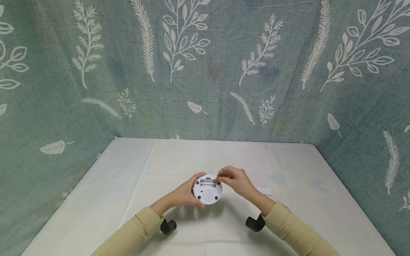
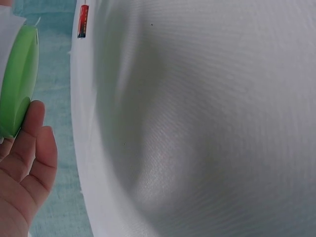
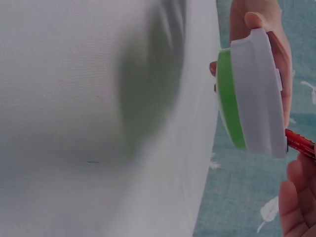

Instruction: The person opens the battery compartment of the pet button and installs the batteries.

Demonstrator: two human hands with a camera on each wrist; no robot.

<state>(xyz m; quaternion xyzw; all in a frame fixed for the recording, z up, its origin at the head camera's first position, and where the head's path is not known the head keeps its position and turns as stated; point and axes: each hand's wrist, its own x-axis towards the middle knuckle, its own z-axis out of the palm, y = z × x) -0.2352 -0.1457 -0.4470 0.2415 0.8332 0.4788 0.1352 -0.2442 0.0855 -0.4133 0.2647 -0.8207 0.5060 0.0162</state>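
Observation:
In the head view my left hand (image 1: 185,195) grips a round white device (image 1: 209,196) by its left rim, thumb and fingers spread around it. Its underside faces me, with small dark feet, a patch of speaker holes and an uncovered battery compartment (image 1: 207,182). My right hand (image 1: 236,179) pinches a red-and-gold battery (image 1: 218,177), whose lower end is at the compartment's right end. From the right wrist, the battery (image 3: 300,143) slants against the underside. The device's other face is green (image 2: 20,79) in the left wrist view.
A second red battery (image 2: 83,21) lies on the white-covered table in the left wrist view. A small flat white piece (image 1: 264,191) lies beside my right forearm. Patterned green cloth (image 1: 198,71) hangs behind the table and at both sides.

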